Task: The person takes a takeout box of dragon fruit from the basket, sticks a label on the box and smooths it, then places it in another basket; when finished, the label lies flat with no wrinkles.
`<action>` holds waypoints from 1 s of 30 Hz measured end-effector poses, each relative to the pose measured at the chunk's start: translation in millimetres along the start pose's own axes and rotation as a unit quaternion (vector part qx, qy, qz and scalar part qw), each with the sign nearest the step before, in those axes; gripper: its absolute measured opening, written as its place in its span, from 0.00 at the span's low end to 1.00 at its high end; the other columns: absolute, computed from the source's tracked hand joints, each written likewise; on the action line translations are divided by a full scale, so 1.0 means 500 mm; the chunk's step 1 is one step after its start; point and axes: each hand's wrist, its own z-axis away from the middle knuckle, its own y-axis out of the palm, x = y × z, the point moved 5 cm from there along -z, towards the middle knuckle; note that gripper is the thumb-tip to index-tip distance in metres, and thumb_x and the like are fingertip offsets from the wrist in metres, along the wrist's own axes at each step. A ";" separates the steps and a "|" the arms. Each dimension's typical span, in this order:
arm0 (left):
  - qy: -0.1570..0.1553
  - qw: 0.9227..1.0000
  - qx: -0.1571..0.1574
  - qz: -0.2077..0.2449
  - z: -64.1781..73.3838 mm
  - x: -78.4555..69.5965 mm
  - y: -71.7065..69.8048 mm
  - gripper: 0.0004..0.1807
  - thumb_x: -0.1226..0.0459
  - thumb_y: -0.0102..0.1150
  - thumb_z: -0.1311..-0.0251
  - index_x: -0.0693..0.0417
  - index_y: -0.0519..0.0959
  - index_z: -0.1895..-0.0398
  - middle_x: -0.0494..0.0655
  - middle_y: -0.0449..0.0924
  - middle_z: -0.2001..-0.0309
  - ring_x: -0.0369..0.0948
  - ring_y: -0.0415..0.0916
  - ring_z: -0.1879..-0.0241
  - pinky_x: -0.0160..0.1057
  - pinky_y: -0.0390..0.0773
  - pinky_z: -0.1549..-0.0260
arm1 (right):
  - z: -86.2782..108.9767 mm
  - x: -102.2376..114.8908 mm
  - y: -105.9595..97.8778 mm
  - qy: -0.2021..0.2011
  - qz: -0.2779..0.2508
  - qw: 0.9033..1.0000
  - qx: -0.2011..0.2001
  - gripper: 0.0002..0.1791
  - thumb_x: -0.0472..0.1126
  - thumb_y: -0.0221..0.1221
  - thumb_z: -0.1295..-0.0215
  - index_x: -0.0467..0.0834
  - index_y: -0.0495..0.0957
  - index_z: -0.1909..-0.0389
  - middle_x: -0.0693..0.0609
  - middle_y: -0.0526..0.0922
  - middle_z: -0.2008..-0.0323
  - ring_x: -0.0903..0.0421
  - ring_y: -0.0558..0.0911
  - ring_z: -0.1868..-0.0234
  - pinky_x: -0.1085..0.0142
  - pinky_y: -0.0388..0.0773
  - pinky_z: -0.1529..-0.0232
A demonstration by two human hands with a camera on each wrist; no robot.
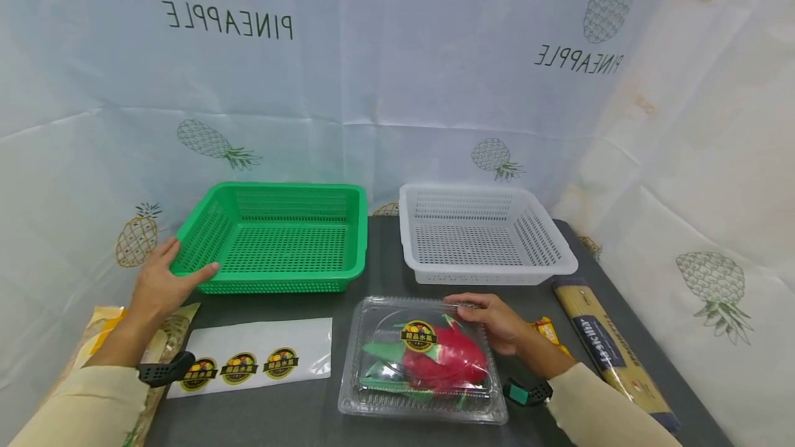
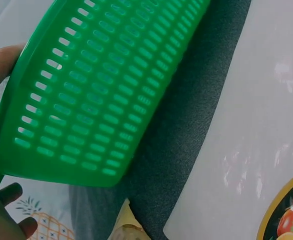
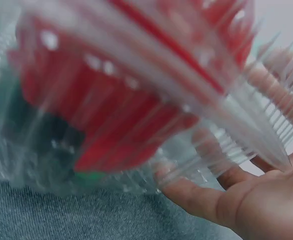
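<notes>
A green plastic basket (image 1: 286, 281) stands at the back left. My left hand (image 1: 163, 280) grips its near left corner, thumb over the rim and fingers round the outside. The left wrist view shows the slotted wall of the basket (image 2: 101, 95) close up. My right hand (image 1: 497, 323) holds the far right corner of a clear plastic clamshell box (image 1: 363, 402). Inside the box is a red dragon fruit (image 1: 456, 357) with green tips, and a round black-and-gold sticker (image 1: 419, 336) is on the lid. In the right wrist view the fingers (image 3: 186, 192) curve round the box's edge.
A white basket (image 1: 484, 276) stands at the back right. Right of it lies a pack of spaghetti (image 1: 611, 350), with a small yellow packet (image 1: 546, 330) near my right wrist. A white sticker sheet (image 1: 267, 336) lies at front left, beside a yellowish bag (image 1: 99, 336) under my left arm.
</notes>
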 end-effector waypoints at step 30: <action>-0.007 1.000 0.021 0.008 0.007 -0.002 0.001 0.55 0.44 0.56 0.37 0.70 0.38 0.27 0.68 0.30 0.27 0.68 0.29 0.31 0.75 0.45 0.46 | -0.002 0.161 0.068 -0.018 -0.040 0.998 -0.046 0.13 0.36 0.57 0.31 0.47 0.84 0.49 0.47 0.82 0.52 0.48 0.82 0.54 0.47 0.78 0.57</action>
